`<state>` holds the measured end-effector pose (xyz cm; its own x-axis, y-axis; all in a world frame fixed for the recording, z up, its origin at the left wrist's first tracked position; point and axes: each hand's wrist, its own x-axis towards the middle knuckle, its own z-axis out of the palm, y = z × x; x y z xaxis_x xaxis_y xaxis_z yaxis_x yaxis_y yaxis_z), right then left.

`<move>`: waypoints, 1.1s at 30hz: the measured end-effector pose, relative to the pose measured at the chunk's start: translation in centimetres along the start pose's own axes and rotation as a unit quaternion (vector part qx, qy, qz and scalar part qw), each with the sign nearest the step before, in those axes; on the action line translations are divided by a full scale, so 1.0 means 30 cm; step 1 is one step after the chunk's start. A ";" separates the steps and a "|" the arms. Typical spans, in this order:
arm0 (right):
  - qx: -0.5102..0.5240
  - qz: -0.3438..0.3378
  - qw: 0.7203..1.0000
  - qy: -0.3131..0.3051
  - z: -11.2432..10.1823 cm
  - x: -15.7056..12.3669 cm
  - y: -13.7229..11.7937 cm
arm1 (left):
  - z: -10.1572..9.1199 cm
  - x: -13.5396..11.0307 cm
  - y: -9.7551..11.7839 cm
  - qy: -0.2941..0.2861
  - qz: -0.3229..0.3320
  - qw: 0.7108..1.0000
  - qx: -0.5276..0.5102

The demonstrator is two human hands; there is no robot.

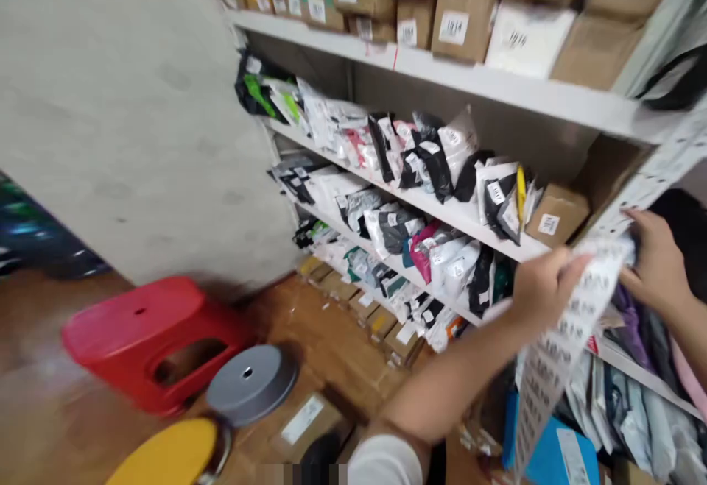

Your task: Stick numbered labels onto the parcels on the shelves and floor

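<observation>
A long white strip of number labels (557, 356) hangs down at the right in front of the shelves. My left hand (544, 286) pinches the strip near its upper part, arm stretched out from the bottom middle. My right hand (657, 264) holds the strip's top end close to the shelf post (657, 168), fingers curled on it. Behind the hands, white shelves (442, 209) carry several black, white and pink mailer bags (425, 154), each with a label. A small brown box (555, 214) sits on the shelf just left of my hands.
The top shelf holds several labelled cardboard boxes (458, 25). More flat boxes (381, 323) lie on the floor under the shelves. A red plastic stool (149, 338), a grey round stool (251, 382) and a yellow one (169, 459) stand at lower left by a grey wall (127, 102).
</observation>
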<state>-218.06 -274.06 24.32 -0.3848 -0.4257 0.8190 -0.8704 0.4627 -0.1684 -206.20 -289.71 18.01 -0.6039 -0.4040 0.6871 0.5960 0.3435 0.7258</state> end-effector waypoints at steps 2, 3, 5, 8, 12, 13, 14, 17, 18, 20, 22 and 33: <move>-0.114 -0.064 0.988 -0.086 0.177 0.166 0.054 | -0.131 0.202 -0.127 -0.034 0.066 0.993 0.090; -0.193 -0.092 0.972 -0.093 0.266 0.225 0.078 | -0.205 0.284 -0.193 -0.055 0.091 0.987 0.120; -0.264 -0.069 0.957 -0.099 0.420 0.297 0.126 | -0.359 0.392 -0.303 -0.076 0.116 0.979 0.148; -0.277 -0.007 0.957 -0.083 0.555 0.313 0.203 | -0.565 0.429 -0.377 -0.122 0.099 0.977 0.140; -0.255 -0.085 0.963 -0.019 0.596 0.253 0.265 | -0.729 0.424 -0.435 -0.145 0.094 0.983 0.065; -0.243 -0.112 0.963 0.027 0.600 0.237 0.253 | -0.746 0.438 -0.462 -0.155 0.088 0.984 0.030; -0.228 -0.124 0.961 0.093 0.607 0.222 0.223 | -0.752 0.462 -0.489 -0.168 0.086 0.982 -0.014; -0.187 -0.144 0.928 0.289 0.654 0.202 0.035 | -0.727 0.559 -0.543 -0.226 0.051 0.966 -0.117; -0.151 -0.147 0.960 0.186 0.678 0.206 -0.051 | -0.713 0.590 -0.547 -0.243 0.037 0.960 -0.132; -0.087 -0.072 0.992 0.057 0.726 0.232 -0.220 | -0.690 0.644 -0.540 -0.264 0.029 0.955 -0.132; -0.029 -0.035 0.995 0.088 0.760 0.277 -0.353 | -0.677 0.688 -0.524 -0.257 0.067 0.958 -0.107; 0.122 0.073 0.938 0.315 0.664 0.531 -0.447 | -0.513 0.888 -0.302 -0.202 0.108 0.959 -0.167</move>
<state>-218.65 -302.55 28.69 -0.3144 0.2080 0.9262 -0.8963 0.2563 -0.3619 -219.53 -316.64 29.22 -0.5629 0.0314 0.8259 0.8258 0.0635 0.5604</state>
